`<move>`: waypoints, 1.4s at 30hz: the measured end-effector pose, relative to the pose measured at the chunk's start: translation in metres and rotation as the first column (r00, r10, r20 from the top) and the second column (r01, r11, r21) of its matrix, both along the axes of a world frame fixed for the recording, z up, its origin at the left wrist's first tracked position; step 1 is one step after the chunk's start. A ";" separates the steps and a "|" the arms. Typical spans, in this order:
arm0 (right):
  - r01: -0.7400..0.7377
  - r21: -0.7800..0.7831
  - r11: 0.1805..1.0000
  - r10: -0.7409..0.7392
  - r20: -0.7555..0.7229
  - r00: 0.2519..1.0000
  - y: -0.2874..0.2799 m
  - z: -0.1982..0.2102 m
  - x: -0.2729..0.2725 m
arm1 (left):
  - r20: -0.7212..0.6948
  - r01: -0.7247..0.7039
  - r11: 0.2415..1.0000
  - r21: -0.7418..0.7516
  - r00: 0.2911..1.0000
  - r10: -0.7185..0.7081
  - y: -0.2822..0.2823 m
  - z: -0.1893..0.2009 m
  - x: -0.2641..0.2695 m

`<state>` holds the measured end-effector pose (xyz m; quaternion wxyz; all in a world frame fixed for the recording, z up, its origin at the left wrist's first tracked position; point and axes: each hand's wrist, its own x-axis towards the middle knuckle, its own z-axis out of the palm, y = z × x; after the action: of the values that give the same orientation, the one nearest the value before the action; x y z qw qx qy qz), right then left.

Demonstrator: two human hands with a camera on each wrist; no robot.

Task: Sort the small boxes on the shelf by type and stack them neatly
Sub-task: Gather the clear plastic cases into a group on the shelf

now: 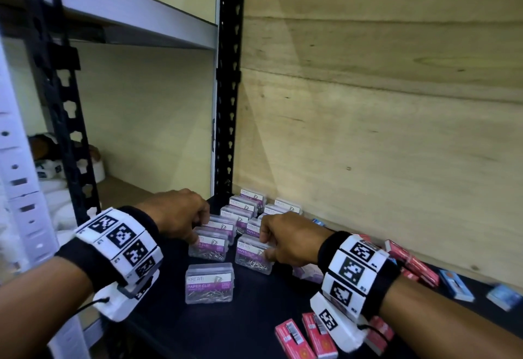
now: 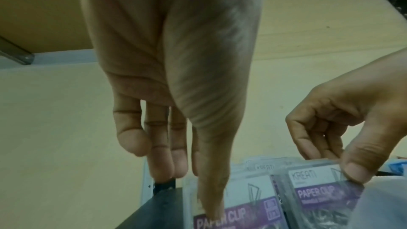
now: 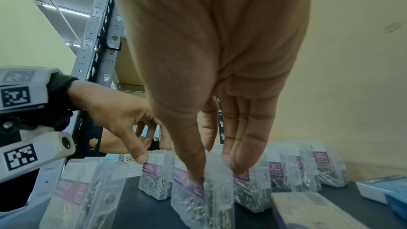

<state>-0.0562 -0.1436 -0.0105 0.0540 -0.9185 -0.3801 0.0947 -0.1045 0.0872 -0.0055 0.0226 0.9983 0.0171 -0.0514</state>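
One clear paper-clip box (image 1: 209, 283) stood alone nearest on the dark shelf (image 1: 226, 327). Behind it, the right hand (image 1: 291, 238) pinched a second box (image 1: 253, 255) — thumb in front, fingers behind — while the left hand (image 1: 177, 213) pinched a third box (image 1: 209, 247), both hands pointing down.

- Two rows of paper clip boxes (image 1: 242, 211) run from the shelf (image 1: 226, 327) back corner toward the front.
- A lone paper clip box (image 1: 209, 283) stands in front of the left row.
- The left hand (image 1: 177, 215) is on the left row's front box (image 1: 209, 248); the right hand (image 1: 294, 238) is on the right row's front box (image 1: 253, 255).
- Staple boxes (image 1: 304, 337) lie at the front right; more lie along the back wall (image 1: 382, 121).
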 end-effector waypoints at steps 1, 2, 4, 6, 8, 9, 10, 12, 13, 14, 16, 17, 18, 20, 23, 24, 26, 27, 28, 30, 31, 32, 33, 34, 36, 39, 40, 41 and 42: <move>-0.004 -0.002 1.000 0.004 0.006 1.000 0.001 0.000 0.000 | 0.043 0.017 1.000 0.002 0.999 -0.017 -0.001 0.003 -0.004; -0.007 -0.003 1.000 0.007 0.015 1.000 0.002 -0.001 0.001 | 0.070 0.043 0.999 -0.032 0.997 -0.041 -0.003 0.007 -0.008; -0.005 -0.002 1.000 0.005 0.028 1.000 0.004 -0.002 0.001 | 0.029 0.085 0.983 -0.160 0.996 -0.082 -0.009 0.013 -0.019; 0.001 0.000 1.000 -0.001 0.034 0.999 0.004 -0.003 0.000 | -0.103 0.087 0.971 -0.225 0.988 -0.113 -0.017 0.017 -0.029; 0.008 0.001 1.000 -0.008 0.037 0.999 0.004 -0.003 0.000 | -0.216 0.093 0.975 -0.202 0.967 -0.137 -0.021 0.014 -0.034; 0.010 0.000 1.000 -0.010 0.038 0.999 0.004 -0.003 0.000 | -0.252 0.098 0.978 -0.184 0.957 -0.143 -0.021 0.011 -0.036; 0.012 0.001 1.000 -0.012 0.040 0.999 0.004 -0.003 0.000 | -0.271 0.102 0.980 -0.170 0.952 -0.146 -0.021 0.009 -0.037; 0.017 0.004 1.000 -0.017 0.037 0.999 0.003 -0.003 -0.001 | -0.273 0.105 0.982 -0.156 0.951 -0.145 -0.020 0.006 -0.038; 0.018 0.005 1.000 -0.018 0.034 0.999 0.003 -0.002 -0.001 | -0.268 0.106 0.983 -0.151 0.953 -0.143 -0.019 0.005 -0.038; 0.018 0.007 1.000 -0.019 0.033 0.999 0.003 -0.002 -0.001 | -0.260 0.105 0.984 -0.144 0.955 -0.140 -0.017 0.005 -0.038; 0.021 0.013 1.000 -0.022 0.030 0.999 0.004 -0.001 -0.001 | -0.241 0.096 0.988 -0.117 0.963 -0.122 -0.011 0.006 -0.037; 0.022 0.019 1.000 -0.023 0.026 0.999 0.004 -0.001 -0.001 | -0.234 0.086 0.991 -0.107 0.966 -0.109 -0.008 0.007 -0.036; 0.024 0.025 0.999 -0.025 0.022 0.999 0.005 -0.002 -0.001 | -0.230 0.075 0.992 -0.099 0.969 -0.096 -0.005 0.007 -0.035; 0.023 0.033 0.999 -0.023 0.019 1.000 0.007 -0.002 -0.001 | -0.218 0.060 0.995 -0.084 0.973 -0.077 0.001 0.008 -0.032; 0.011 0.047 0.999 -0.012 0.027 1.000 0.010 -0.003 -0.002 | -0.197 0.054 0.997 -0.059 0.978 -0.064 0.006 0.007 -0.030; 0.009 0.044 0.999 -0.010 0.029 1.000 0.011 -0.003 -0.002 | -0.190 0.054 0.997 -0.057 0.980 -0.064 0.007 0.006 -0.030; 0.006 0.037 0.999 -0.007 0.030 1.000 0.012 -0.003 -0.002 | -0.174 0.056 0.997 -0.059 0.982 -0.065 0.010 0.005 -0.031; 0.001 0.037 0.999 -0.002 0.032 0.999 0.012 -0.002 -0.002 | -0.168 0.057 0.996 -0.066 0.984 -0.067 0.011 0.005 -0.031; -0.005 0.038 0.999 0.003 0.037 0.999 0.011 -0.002 -0.001 | -0.158 0.059 0.995 -0.076 0.985 -0.071 0.011 0.006 -0.031; -0.013 0.045 0.999 0.011 0.051 0.999 0.006 0.002 -0.001 | -0.125 0.077 0.993 -0.089 0.988 -0.088 0.008 0.011 -0.032; -0.012 0.048 0.999 0.009 0.055 0.998 0.002 0.005 -0.001 | -0.107 0.094 0.991 -0.095 0.989 -0.104 0.005 0.014 -0.031; -0.011 0.044 0.999 0.008 0.057 0.998 -0.004 0.008 -0.002 | -0.088 0.113 0.989 -0.099 0.989 -0.122 0.001 0.017 -0.030; -0.009 0.038 0.999 0.006 0.061 0.998 -0.011 0.010 -0.002 | -0.073 0.134 0.986 -0.101 0.987 -0.141 -0.005 0.019 -0.028; -0.002 0.031 1.000 0.000 0.067 0.998 -0.020 0.013 -0.002 | -0.059 0.157 0.982 -0.103 0.985 -0.163 -0.013 0.022 -0.026; 0.025 0.026 0.999 -0.027 0.070 0.997 -0.043 0.017 -0.003 | -0.028 0.204 0.976 -0.076 0.978 -0.207 -0.032 0.023 -0.020; 0.088 -0.012 0.996 -0.086 0.079 0.993 -0.087 0.020 -0.002 | 0.005 0.295 0.955 -0.024 0.955 -0.295 -0.068 0.023 -0.010; 0.106 -0.025 0.994 -0.104 0.079 0.991 -0.101 0.021 -0.002 | 0.010 0.328 0.945 -0.012 0.945 -0.328 -0.081 0.022 -0.007; 0.143 -0.040 0.989 -0.139 0.079 0.987 -0.123 0.022 -0.003 | 0.011 0.371 0.929 -0.001 0.928 -0.371 -0.100 0.021 -0.002; 0.172 -0.060 0.983 -0.167 0.076 0.983 -0.139 0.023 -0.004 | 0.008 0.399 0.917 0.008 0.917 -0.399 -0.115 0.021 0.001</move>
<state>-0.0601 -0.2831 0.0125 0.0178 -0.9516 -0.2988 0.0697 -0.1032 -0.0278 0.0150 0.0087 0.9811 -0.1867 -0.0503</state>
